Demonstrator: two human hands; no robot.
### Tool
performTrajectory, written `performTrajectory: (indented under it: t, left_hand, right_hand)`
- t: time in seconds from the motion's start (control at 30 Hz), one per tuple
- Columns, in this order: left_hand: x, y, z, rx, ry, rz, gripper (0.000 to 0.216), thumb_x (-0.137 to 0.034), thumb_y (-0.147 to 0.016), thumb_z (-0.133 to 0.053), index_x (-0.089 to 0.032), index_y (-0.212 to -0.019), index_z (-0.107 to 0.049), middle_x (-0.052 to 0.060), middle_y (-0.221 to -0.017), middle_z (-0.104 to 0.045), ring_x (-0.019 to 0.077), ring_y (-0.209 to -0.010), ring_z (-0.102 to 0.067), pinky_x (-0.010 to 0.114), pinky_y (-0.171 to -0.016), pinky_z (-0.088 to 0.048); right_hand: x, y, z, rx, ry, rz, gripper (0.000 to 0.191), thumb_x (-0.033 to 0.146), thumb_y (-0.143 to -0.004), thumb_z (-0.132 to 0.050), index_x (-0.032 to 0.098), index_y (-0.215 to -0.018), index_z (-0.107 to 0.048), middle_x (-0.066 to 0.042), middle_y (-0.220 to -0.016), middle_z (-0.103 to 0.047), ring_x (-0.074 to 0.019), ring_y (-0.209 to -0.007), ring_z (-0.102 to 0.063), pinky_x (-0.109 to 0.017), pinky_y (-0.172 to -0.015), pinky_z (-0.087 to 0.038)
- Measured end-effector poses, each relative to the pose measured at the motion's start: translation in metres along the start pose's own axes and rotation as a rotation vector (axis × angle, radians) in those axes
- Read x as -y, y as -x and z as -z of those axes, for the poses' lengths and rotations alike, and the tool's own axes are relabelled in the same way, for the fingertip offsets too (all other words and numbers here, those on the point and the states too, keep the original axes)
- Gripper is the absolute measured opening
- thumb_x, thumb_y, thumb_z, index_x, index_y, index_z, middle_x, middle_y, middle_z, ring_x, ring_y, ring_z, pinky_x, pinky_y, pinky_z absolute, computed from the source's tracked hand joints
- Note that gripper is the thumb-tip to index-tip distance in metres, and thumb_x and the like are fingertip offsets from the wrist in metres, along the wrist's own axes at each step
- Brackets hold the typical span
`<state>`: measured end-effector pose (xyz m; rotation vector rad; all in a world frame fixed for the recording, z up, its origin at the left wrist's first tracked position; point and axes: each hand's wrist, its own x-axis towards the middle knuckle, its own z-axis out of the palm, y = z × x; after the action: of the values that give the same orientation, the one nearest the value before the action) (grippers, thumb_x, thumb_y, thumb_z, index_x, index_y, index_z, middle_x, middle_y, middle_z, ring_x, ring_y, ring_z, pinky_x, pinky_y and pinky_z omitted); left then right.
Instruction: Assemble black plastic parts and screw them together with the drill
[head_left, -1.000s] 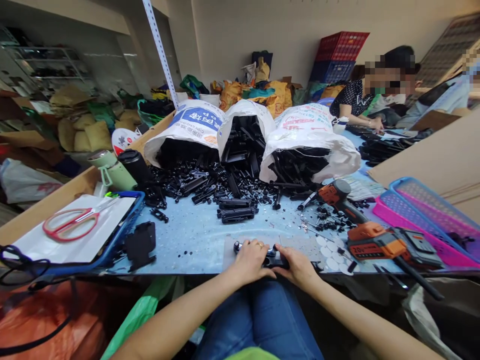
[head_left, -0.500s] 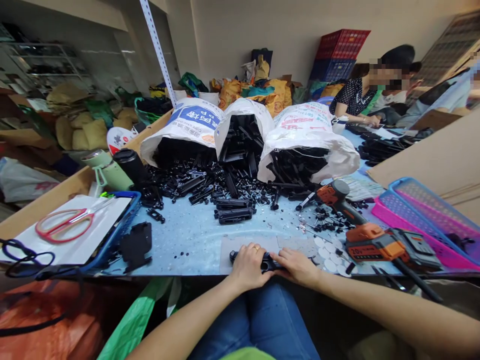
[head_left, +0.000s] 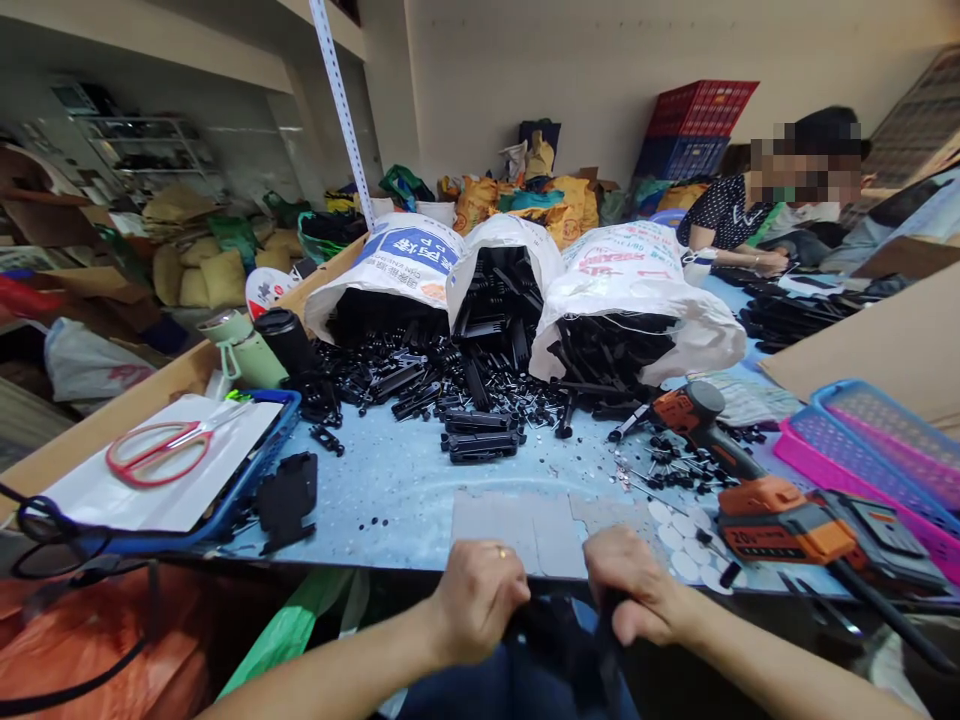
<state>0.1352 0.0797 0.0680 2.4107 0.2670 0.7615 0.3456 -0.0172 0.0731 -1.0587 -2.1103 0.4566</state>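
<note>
Below the near edge of the desk (head_left: 390,500), over the lap, both hands are working on a black part (head_left: 555,625), which is blurring too much for me to be making out its shape. I am seeing the left hand (head_left: 476,600) curling into a closed grip on the part's left end, with a ring showing on one finger. The right hand (head_left: 637,590) is closing its grip on the right end, knuckles turned up. The part is hanging between the two fists, clear of the desk.

Just beyond the hands a grey mat (head_left: 517,520) is lying flat on the desk, with white round pads (head_left: 679,540) beside it on the right. An orange drill (head_left: 787,520) is resting near the right hand, and a second driver (head_left: 686,405) is lying further back. Three white sacks (head_left: 637,270) are spilling loose black pieces (head_left: 420,370) across the middle of the desk. On the left, red scissors (head_left: 157,450) are lying on white paper in a blue tray (head_left: 289,400). At the far right a co-worker (head_left: 727,210) is sitting at the desk, hands well apart from these two
</note>
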Motion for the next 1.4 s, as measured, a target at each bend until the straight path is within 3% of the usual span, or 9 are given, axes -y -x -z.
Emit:
performTrajectory:
  t: [0.13, 0.2, 0.27, 0.53, 0.73, 0.87, 1.07, 1.2, 1.4]
  left_hand:
    - [-0.035, 0.003, -0.004, -0.314, 0.333, 0.021, 0.056, -0.045, -0.093, -0.01, -0.018, -0.066, -0.05, 0.002, -0.053, -0.05, 0.0126, -0.051, -0.049, 0.026, -0.053, -0.038]
    - [-0.031, 0.003, -0.016, -0.453, 0.33, -0.016, 0.056, -0.046, -0.093, -0.01, -0.017, -0.083, -0.056, 0.006, -0.067, -0.058, 0.0156, -0.064, -0.056, 0.028, -0.06, -0.043]
    - [-0.012, 0.004, -0.026, -0.485, 0.175, -0.099, 0.059, -0.049, -0.092, -0.008, -0.015, -0.11, -0.053, 0.012, -0.085, -0.062, 0.0194, -0.079, -0.059, 0.031, -0.066, -0.046]
    - [0.101, 0.003, -0.029, 0.034, -0.653, 0.032, 0.054, -0.053, -0.075, -0.057, -0.023, -0.12, -0.052, 0.009, -0.102, -0.06, 0.0266, -0.099, -0.05, 0.047, -0.089, -0.035]
    - [0.137, -0.033, 0.001, 0.024, -0.647, 0.279, 0.06, -0.052, -0.077, -0.057, -0.02, -0.125, -0.043, 0.01, -0.114, -0.054, 0.0266, -0.11, -0.042, 0.047, -0.097, -0.026]
    - [0.185, -0.046, 0.053, -0.18, -0.645, 0.647, 0.034, -0.031, -0.089, -0.042, -0.018, -0.12, -0.046, 0.012, -0.118, -0.05, 0.0264, -0.111, -0.04, 0.041, -0.09, -0.033]
    - [0.244, -0.082, 0.075, -0.223, -0.569, 0.654, 0.02, -0.016, -0.083, -0.048, -0.017, -0.1, -0.057, 0.012, -0.122, -0.047, 0.0278, -0.116, -0.034, 0.042, -0.094, -0.028]
    - [0.246, -0.104, 0.067, -0.314, -0.464, 0.649, 0.014, -0.014, -0.081, -0.051, -0.009, -0.093, -0.057, 0.019, -0.122, -0.046, 0.0312, -0.118, -0.032, 0.048, -0.097, -0.024]
    - [0.215, -0.092, 0.078, -0.548, -0.239, 0.66, 0.027, -0.022, -0.092, -0.031, -0.014, -0.112, -0.048, 0.014, -0.12, -0.05, 0.023, -0.118, -0.04, 0.038, -0.1, -0.028]
  right_hand:
    - [0.017, -0.034, -0.05, -0.417, -0.423, -0.028, 0.043, 0.055, -0.089, -0.025, 0.021, -0.081, -0.051, -0.003, -0.066, -0.048, -0.0152, -0.061, -0.048, -0.029, -0.057, -0.038]
    - [0.003, -0.05, -0.082, -0.731, -0.458, -0.087, 0.041, 0.052, -0.09, -0.019, 0.024, -0.1, -0.046, -0.008, -0.094, -0.051, -0.0186, -0.08, -0.053, -0.034, -0.069, -0.044]
    - [-0.025, -0.065, -0.098, -0.806, -0.331, -0.149, 0.036, 0.043, -0.092, -0.015, 0.026, -0.108, -0.042, -0.009, -0.113, -0.045, -0.0199, -0.096, -0.051, -0.038, -0.079, -0.044]
    - [-0.177, -0.152, -0.013, -0.114, 0.439, -0.207, 0.022, 0.015, -0.087, -0.038, 0.018, -0.101, -0.055, -0.011, -0.111, -0.054, -0.0223, -0.104, -0.046, -0.04, -0.089, -0.036]
    - [-0.222, -0.226, -0.011, 0.23, 0.576, -0.041, 0.019, 0.006, -0.081, -0.049, 0.018, -0.087, -0.063, -0.007, -0.124, -0.053, -0.0227, -0.114, -0.042, -0.042, -0.095, -0.029]
    - [-0.22, -0.236, -0.001, 0.306, 0.654, -0.002, 0.026, 0.005, -0.084, -0.044, 0.019, -0.099, -0.061, -0.007, -0.12, -0.055, -0.0217, -0.119, -0.04, -0.045, -0.102, -0.02]
    - [-0.179, -0.213, 0.011, 0.167, 0.644, -0.113, 0.054, 0.029, -0.086, -0.051, 0.021, -0.136, -0.033, -0.01, -0.114, -0.055, -0.0237, -0.109, -0.048, -0.047, -0.103, -0.022]
    - [-0.137, -0.18, 0.004, 0.001, 0.259, -0.327, 0.061, 0.043, -0.089, -0.041, 0.023, -0.142, -0.019, -0.01, -0.127, -0.047, -0.0217, -0.115, -0.046, -0.04, -0.099, -0.034]
    - [-0.077, -0.107, -0.008, -0.11, -0.354, -0.54, 0.047, 0.048, -0.089, -0.039, 0.024, -0.129, -0.043, -0.007, -0.124, -0.052, -0.0218, -0.116, -0.047, -0.04, -0.1, -0.034]
